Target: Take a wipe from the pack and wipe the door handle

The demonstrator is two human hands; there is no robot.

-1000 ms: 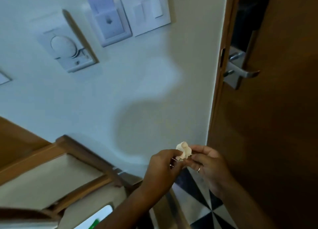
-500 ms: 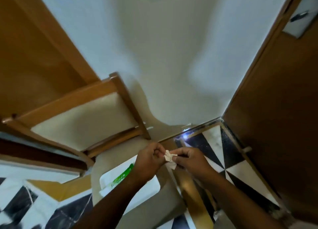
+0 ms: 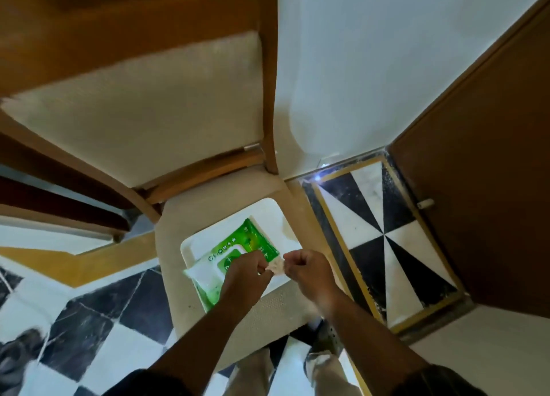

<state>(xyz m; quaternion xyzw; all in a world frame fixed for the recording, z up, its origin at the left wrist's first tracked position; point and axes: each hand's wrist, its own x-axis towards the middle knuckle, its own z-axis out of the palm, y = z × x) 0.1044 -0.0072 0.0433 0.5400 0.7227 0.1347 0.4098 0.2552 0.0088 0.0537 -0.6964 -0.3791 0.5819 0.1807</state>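
Head view, looking steeply down at a chair (image 3: 166,104) against the wall (image 3: 372,53). On the seat, a white tray (image 3: 268,214), and on it a green and white pack (image 3: 238,243) lying flat, partly hidden under the left hand (image 3: 247,273). Flap of the pack hard to read: open or sealed, cannot tell.

Both hands just above the near edge of the tray, close together. Between them a small crumpled wipe (image 3: 276,267), pale and bunched. Left hand closed, fingertips pinching one end of the wipe. Right hand (image 3: 306,269) curled into a loose fist, pinching the other end. Wipe clear of the pack, held in the air, not spread out.

To the right, a brown door (image 3: 476,172) standing over a black and white floor (image 3: 384,232). No handle anywhere in this view; only the lower part of the door visible.

As for progress: first half apparently done, since a wipe sits in the fingers and not in the pack. Whether the handle is already wiped, impossible to say from here. The crumpled state hints at either a fresh wipe being unfolded or a used one being balled up. If fresh, still left: open it out, turn to the door, reach up and rub the handle.
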